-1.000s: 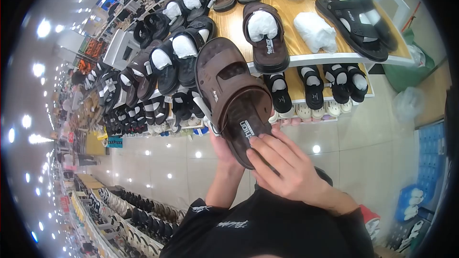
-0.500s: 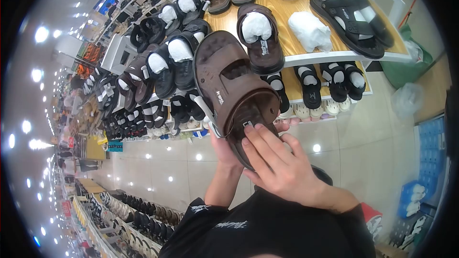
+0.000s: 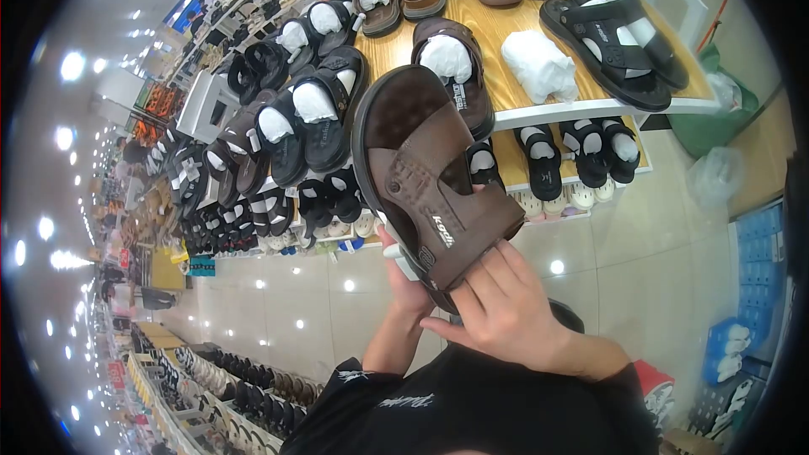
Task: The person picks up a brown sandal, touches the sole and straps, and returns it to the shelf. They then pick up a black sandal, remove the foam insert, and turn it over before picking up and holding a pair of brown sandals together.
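Shoe shop; wood-topped desk (image 3: pixel 495 38) ahead. Brown sandal (image 3: pixel 396 202) before desk edge, toe up; my left hand (image 3: pixel 408 293) clamped on lower side, likely bearing weight. My right hand (image 3: pixel 510 312): fingers together at strap (image 3: pixel 476 240), probably steadying; tips hidden, can't tell grip.

brown leather-look sandal (image 3: pixel 421 177), softly glossy; smooth wood-grain shelf (image 3: pixel 503 21); crumpled white paper (image 3: pixel 539 66).

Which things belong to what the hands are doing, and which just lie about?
In hand:
- brown sandal, held up
- left hand, under it
- right hand, fingers at its strap
- white paper wad on the display, perhaps its stuffing

Lying about:
- black sandals beyond the wad
- green bag
- clear plastic bag
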`<state>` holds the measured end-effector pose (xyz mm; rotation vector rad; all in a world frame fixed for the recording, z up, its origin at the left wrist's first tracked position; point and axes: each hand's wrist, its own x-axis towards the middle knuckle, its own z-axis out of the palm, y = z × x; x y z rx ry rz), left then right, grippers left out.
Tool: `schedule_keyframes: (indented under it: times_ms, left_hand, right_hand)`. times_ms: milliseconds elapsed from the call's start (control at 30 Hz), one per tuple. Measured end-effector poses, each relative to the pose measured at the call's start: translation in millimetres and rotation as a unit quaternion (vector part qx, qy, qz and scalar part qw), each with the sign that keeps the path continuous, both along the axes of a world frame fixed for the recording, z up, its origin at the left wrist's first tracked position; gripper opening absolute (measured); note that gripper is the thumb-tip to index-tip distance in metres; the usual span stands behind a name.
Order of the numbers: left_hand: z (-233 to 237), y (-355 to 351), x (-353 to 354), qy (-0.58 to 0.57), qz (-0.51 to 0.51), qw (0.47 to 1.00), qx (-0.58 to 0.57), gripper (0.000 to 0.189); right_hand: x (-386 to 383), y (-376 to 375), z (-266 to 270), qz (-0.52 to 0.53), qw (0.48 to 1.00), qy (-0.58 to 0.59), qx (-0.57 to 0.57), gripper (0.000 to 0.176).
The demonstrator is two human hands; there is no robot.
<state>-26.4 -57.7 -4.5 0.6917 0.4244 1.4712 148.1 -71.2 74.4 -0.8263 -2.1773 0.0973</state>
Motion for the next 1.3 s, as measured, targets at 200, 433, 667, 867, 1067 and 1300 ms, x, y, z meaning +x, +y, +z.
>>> schedule_keyframes:
  times_ms: [200,433,667,867,1067,1300]
  left_hand:
    - [18,9,38,-0.252,-0.178,0.95,0.053,0.099]
    - [23,3,47,-0.323,-0.152,0.93,-0.086,0.103]
    - [36,15,41,-0.122,-0.187,0.975,-0.019,0.105]
    - [52,26,46,-0.059,-0.13,0.989,0.024,0.108]
    - [47,13,52,-0.073,-0.151,0.986,-0.015,0.113]
    - [48,0,51,-0.132,-0.136,0.981,-0.05,0.113]
  right_hand:
    - [4,8,-4,-0.024,1.0,-0.004,-0.001,0.049]
    - [6,12,5,-0.036,0.991,0.026,-0.13,0.073]
    - [4,11,12,-0.01,0.996,0.061,-0.064,0.078]
    - [11,2,-4,0.064,0.993,0.01,-0.102,0.084]
    - [6,-7,1,0.048,0.985,-0.044,-0.158,0.096]
    - [4,-5,1,0.07,0.983,0.007,-0.171,0.082]
